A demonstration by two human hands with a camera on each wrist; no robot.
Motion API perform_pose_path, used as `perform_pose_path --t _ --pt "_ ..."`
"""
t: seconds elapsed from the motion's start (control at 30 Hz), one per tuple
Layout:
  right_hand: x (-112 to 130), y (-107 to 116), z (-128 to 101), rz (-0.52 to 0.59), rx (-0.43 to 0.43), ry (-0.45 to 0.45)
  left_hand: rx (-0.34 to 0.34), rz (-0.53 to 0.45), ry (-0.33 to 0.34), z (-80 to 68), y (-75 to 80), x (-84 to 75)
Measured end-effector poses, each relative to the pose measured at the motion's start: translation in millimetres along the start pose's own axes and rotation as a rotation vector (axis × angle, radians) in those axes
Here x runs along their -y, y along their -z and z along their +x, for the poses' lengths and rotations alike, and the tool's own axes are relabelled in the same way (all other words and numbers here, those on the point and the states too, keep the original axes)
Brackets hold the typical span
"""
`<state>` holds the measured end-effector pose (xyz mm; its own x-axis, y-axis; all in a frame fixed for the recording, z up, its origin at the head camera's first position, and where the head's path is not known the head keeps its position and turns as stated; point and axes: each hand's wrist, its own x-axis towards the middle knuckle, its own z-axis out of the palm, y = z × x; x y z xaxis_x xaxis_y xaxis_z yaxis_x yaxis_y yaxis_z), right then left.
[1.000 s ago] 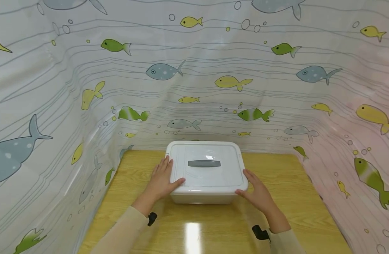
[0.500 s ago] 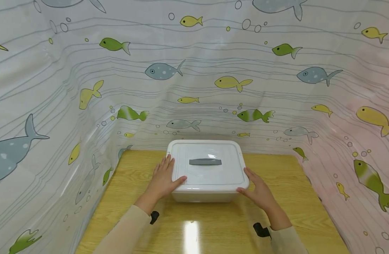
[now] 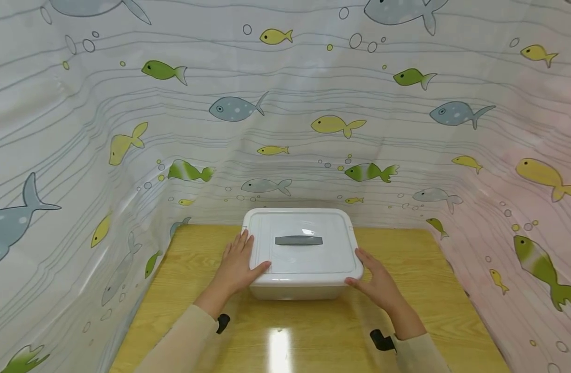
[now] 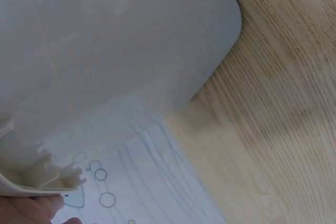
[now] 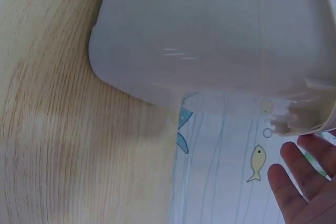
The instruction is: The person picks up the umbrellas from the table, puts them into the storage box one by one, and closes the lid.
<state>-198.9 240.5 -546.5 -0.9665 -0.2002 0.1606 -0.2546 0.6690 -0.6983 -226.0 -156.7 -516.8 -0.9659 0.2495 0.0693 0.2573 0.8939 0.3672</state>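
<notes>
A white plastic box (image 3: 304, 254) with a shut lid and a grey handle (image 3: 298, 240) stands on the wooden table (image 3: 313, 336). My left hand (image 3: 236, 264) lies flat against its left side, thumb on the lid's near corner. My right hand (image 3: 378, 282) rests against the right side with straight fingers, thumb at the near right corner. In the left wrist view the box (image 4: 115, 40) fills the top, and a fingertip (image 4: 26, 211) sits under the lid rim. In the right wrist view the fingers (image 5: 299, 182) are extended just below the box (image 5: 210, 35) rim.
A fish-patterned curtain (image 3: 285, 129) walls the table on the left, back and right. The box sits near the back edge. Bare wood (image 5: 68, 145) stretches between the box and me, and on both sides of it. Black wrist mounts (image 3: 382, 341) show at my sleeves.
Only the head view shifts slightly. The box and both hands stay where they were.
</notes>
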Motion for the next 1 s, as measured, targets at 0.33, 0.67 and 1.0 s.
perform_pose_path --t 0.33,0.67,1.0 --pt "2.5 -1.8 3.7 0.002 0.011 -0.011 -0.017 -0.006 -0.001 0.1 0.1 3.2" --pt "6.9 7.8 -0.7 -0.18 0.041 0.025 -0.079 -0.074 -0.023 2.6 -6.8 3.3" --pt "1.3 42.2 -5.5 -0.276 0.014 0.084 -0.296 -0.098 -0.11 -16.5 21.1 15.2"
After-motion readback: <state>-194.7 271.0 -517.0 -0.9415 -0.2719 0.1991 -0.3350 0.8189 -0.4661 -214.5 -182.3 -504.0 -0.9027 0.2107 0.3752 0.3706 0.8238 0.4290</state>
